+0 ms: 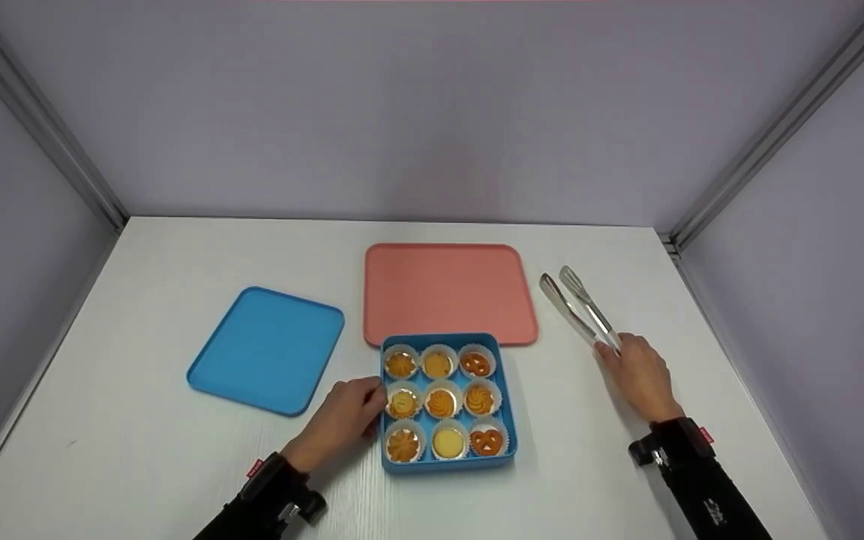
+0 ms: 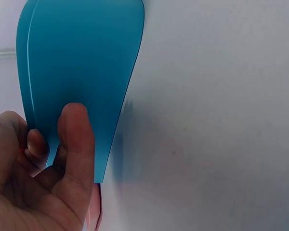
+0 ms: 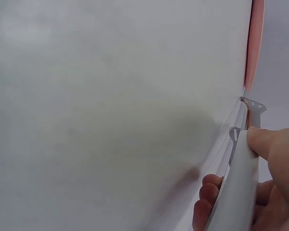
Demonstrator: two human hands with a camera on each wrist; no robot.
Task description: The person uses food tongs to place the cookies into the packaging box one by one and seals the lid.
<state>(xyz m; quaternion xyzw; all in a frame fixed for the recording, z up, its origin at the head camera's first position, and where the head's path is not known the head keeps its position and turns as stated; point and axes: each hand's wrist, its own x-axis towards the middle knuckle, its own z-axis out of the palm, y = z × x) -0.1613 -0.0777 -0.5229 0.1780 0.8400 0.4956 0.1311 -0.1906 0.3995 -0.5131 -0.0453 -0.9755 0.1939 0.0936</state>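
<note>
A blue box (image 1: 448, 466) stands near the front middle of the table, with several small pastries in white paper cups set in rows inside it. My left hand (image 1: 343, 411) grips the box's left wall. In the left wrist view, the thumb (image 2: 78, 137) lies against the outer side and other fingers bend up at the rim. Over on the right, my right hand (image 1: 638, 379) holds metal tongs (image 1: 591, 306) by the handle end. Their two tips are spread apart and point away from me, toward the back.
Behind the box lies a flat pink tray (image 1: 439, 292), its front edge right by the box. A flat blue square tray or lid (image 1: 267, 352) lies to the left, turned at an angle. Grey-white panels (image 1: 402, 112) enclose the white table (image 1: 139, 465) at the back and sides.
</note>
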